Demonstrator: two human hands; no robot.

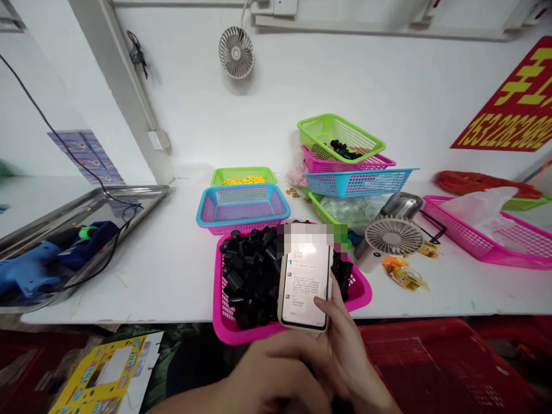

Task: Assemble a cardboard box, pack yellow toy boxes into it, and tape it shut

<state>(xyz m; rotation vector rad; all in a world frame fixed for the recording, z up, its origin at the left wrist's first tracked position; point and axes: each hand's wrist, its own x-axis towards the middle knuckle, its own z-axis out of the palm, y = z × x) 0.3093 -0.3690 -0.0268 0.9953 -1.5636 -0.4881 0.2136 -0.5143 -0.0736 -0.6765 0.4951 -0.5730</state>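
My right hand holds a smartphone in a pale case, with the thumb over the lower right of its lit screen. The screen shows lines of text, and its top is blurred out. My left hand is just below the phone, its fingers curled and overlapping my right wrist in this view. Its fingertips are hidden, so I cannot make out whether anything is in them. Behind the phone, a pink basket full of black plastic parts stands at the table's front edge.
Blue and green baskets stand behind. More stacked baskets lean at the back right, near a desk fan and metal flask. A metal tray holds a blue glue gun and tape dispenser. Red crates sit below.
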